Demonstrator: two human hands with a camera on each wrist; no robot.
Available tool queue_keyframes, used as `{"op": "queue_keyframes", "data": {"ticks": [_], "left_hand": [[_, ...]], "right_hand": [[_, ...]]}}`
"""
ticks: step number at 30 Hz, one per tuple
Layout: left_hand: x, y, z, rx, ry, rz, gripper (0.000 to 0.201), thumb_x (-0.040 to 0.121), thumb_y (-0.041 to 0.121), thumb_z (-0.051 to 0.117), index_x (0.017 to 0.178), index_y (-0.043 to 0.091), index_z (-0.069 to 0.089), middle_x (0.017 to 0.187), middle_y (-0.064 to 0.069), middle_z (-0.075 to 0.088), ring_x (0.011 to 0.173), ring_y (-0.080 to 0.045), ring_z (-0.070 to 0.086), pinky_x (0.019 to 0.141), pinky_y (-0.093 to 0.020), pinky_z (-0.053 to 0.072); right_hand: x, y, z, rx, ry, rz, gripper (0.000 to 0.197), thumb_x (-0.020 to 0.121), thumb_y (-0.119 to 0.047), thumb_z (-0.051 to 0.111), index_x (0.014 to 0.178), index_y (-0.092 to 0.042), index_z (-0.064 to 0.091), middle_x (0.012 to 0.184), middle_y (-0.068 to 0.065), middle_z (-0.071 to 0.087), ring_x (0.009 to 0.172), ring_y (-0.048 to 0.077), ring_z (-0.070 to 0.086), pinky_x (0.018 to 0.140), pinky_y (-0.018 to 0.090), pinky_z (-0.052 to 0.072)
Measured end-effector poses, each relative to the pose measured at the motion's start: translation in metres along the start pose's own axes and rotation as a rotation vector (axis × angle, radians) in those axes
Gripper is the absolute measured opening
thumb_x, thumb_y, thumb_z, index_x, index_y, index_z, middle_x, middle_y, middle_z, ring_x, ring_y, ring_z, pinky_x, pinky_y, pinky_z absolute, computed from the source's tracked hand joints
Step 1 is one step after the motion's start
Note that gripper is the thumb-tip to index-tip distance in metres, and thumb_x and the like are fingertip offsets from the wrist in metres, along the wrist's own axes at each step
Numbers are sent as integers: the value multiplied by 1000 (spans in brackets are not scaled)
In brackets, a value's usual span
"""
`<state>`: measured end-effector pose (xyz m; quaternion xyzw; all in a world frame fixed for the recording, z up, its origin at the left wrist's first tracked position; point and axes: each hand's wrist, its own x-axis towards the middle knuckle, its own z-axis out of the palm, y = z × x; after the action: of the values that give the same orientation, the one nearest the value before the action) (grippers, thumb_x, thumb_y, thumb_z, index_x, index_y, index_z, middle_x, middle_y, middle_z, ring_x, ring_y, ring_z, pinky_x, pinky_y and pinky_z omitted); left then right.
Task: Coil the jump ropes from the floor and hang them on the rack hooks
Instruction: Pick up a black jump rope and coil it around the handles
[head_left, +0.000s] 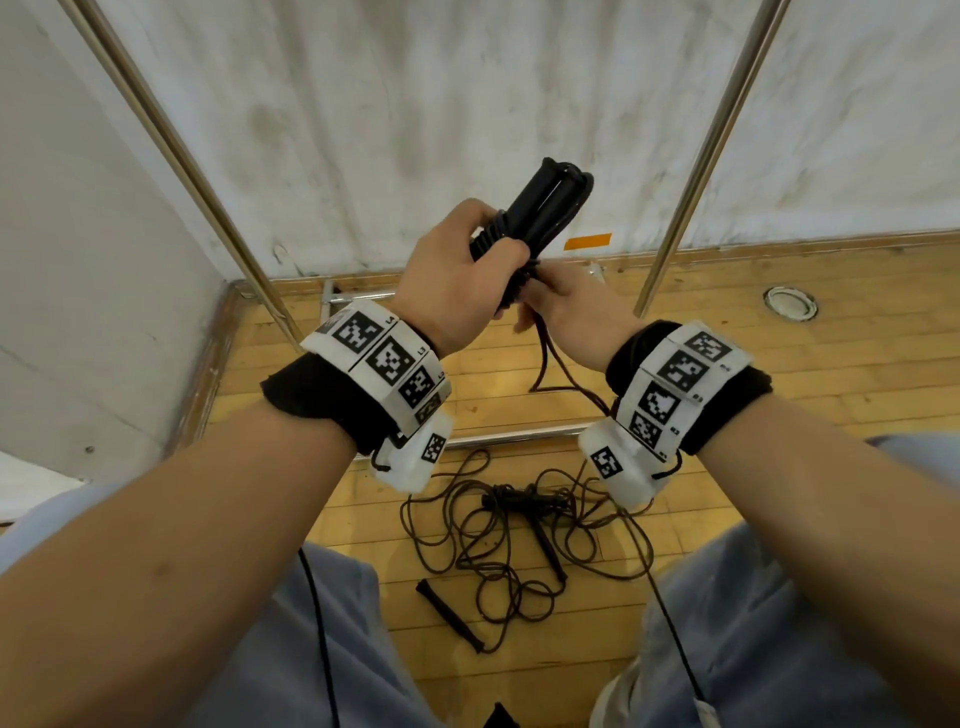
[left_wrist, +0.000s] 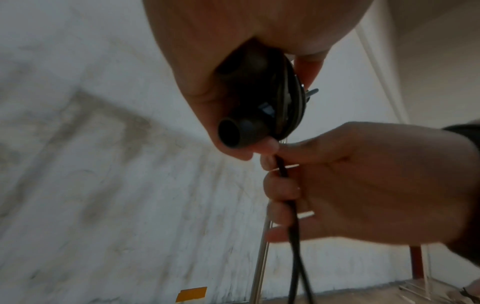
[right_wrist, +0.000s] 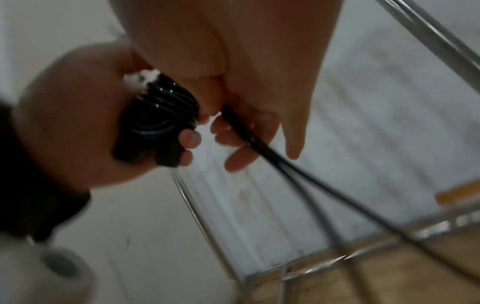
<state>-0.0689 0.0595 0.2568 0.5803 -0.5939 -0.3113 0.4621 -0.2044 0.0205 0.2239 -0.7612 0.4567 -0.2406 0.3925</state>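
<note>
At chest height my left hand (head_left: 464, 270) grips a pair of black jump-rope handles (head_left: 540, 208) held together, with several turns of dark cord (right_wrist: 166, 105) wound round them. Just below and to the right, my right hand (head_left: 563, 307) pinches the doubled loose cord (left_wrist: 283, 171), which hangs down toward the floor. In the left wrist view the handle ends (left_wrist: 240, 132) point at the camera. A second jump rope (head_left: 519, 535) lies tangled on the wooden floor between my knees, its black handles (head_left: 449, 613) loose. No rack hooks are in view.
Two slanted metal rack poles (head_left: 711, 156) (head_left: 179, 156) rise on either side of my hands. A low metal base bar (head_left: 519, 435) crosses the floor. A white wall is close ahead with orange tape (head_left: 588, 241) on it. A round floor fitting (head_left: 790, 303) sits at the right.
</note>
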Motion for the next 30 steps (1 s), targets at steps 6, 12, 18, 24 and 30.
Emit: {"op": "queue_keyframes", "data": {"ticks": [6,12,18,24,30], "left_hand": [[7,7,-7,-75,82,-20,17,88,14,51,103,22,55,69,-3,62,46,-18,56,38,-20,39],[7,5,-7,-49,46,-47,13,88,16,53,99,22,57,66,-2,60,44,-17,57,36,-18,38],[10,2,-16,-110,23,-84,9,83,22,59,84,30,63,60,1,64,48,-25,62,46,-39,53],[9,-4,-17,-162,22,-91,10,85,23,56,92,29,60,66,-6,65,48,-27,60,49,-39,50],[15,-18,-19,78,79,-60,10,85,32,60,92,31,54,64,5,66,51,-19,63,48,-33,55]], "right_hand": [[3,3,3,247,134,-49,16,97,-24,45,84,-28,53,58,-7,40,45,8,34,47,27,29],[4,8,2,102,136,-30,33,99,-26,38,72,-26,56,58,-2,41,55,19,39,54,30,35],[2,7,-6,56,163,-60,30,100,-26,38,74,-30,52,60,-8,41,48,2,36,53,23,30],[-1,5,-4,30,99,-42,33,99,-31,39,69,-27,52,58,-7,39,50,10,36,54,27,32],[-4,5,-8,-141,144,-65,34,100,-31,37,72,-22,54,59,-6,42,55,11,40,49,13,32]]}}
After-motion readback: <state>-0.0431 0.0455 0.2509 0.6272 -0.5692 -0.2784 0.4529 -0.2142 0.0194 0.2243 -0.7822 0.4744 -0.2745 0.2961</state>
